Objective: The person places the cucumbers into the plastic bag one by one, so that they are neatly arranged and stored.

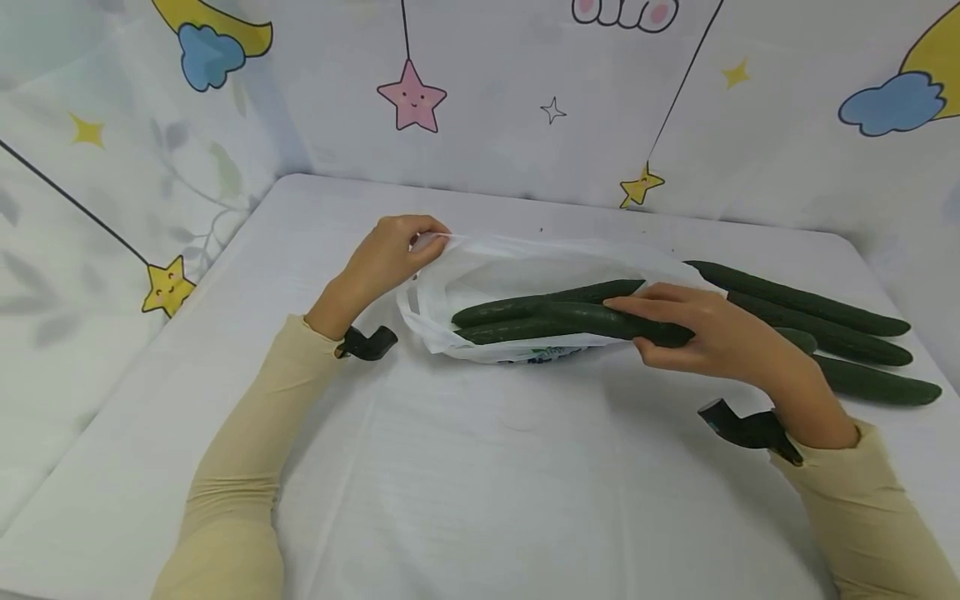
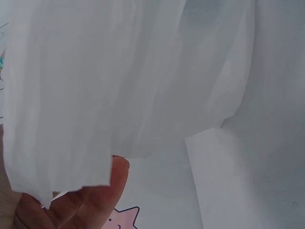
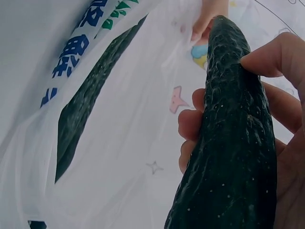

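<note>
A white plastic bag (image 1: 517, 265) lies sideways on the table, its mouth opened toward me. My left hand (image 1: 390, 248) pinches the bag's upper edge at its left end; in the left wrist view the film (image 2: 95, 95) hangs over the fingers (image 2: 107, 195). My right hand (image 1: 720, 337) grips a dark green cucumber (image 1: 588, 318) near its right end, thumb on one side and fingers on the other. The held cucumber reaches over the bag's opening, its far end overlapping other cucumbers (image 1: 517, 305) inside. Blue and green print shows on the bag's outside in the right wrist view.
Several more cucumbers (image 1: 817, 304) lie side by side on the white-covered table (image 1: 480, 483), to the right behind my right wrist. A cloth backdrop (image 1: 495, 150) with stars, clouds and moons stands at the back and left. Black camera mounts (image 1: 367, 343) sit on both wrists.
</note>
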{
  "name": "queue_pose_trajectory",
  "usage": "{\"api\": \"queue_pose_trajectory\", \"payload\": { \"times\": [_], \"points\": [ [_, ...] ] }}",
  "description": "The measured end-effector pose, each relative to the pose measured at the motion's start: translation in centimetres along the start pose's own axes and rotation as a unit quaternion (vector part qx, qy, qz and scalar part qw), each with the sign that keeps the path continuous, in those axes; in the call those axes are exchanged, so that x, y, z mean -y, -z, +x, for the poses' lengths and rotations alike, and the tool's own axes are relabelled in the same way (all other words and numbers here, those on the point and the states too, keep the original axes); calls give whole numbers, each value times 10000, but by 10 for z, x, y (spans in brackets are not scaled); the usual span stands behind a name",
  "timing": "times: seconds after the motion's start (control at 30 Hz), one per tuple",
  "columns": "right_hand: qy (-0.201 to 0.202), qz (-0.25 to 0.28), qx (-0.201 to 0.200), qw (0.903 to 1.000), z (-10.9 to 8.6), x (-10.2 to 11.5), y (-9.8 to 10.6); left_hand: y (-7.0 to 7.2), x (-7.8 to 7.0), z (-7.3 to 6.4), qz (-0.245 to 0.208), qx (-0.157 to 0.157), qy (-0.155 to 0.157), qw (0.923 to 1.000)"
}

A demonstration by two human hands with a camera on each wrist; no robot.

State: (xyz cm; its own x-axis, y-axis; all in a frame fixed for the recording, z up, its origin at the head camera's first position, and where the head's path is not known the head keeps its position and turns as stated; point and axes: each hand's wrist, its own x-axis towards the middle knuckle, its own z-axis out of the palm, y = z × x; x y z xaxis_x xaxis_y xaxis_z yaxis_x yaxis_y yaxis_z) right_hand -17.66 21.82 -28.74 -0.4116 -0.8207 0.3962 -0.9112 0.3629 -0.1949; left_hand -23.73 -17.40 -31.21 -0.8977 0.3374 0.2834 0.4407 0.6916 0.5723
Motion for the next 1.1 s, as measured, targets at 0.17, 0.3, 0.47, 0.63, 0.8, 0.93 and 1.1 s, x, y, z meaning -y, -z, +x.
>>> {"api": "queue_pose_trajectory", "payload": {
  "times": [0.17,0.3,0.47,0.63,0.8,0.93,1.1],
  "points": [
    [117,9,11,9999,9,3,-8,0,-1,0,15,13,59,10000],
    [98,24,130,9999,17,7,-14,0,0,0,25,-1,42,10000],
    [-40,11,332,9994,24,11,-20,0,-1,0,46,-31,-1,10000],
    [124,163,373,9991,31,11,-28,1,-2,0,41,-29,-3,10000],
    [218,205,406,9987,37,12,-34,1,-1,0,59,-53,-13,10000],
    [277,242,399,9985,41,14,-38,0,0,0,76,-52,-25,10000],
    [417,337,346,9980,45,15,-42,0,0,1,87,-48,-40,9999]
  ]
}}
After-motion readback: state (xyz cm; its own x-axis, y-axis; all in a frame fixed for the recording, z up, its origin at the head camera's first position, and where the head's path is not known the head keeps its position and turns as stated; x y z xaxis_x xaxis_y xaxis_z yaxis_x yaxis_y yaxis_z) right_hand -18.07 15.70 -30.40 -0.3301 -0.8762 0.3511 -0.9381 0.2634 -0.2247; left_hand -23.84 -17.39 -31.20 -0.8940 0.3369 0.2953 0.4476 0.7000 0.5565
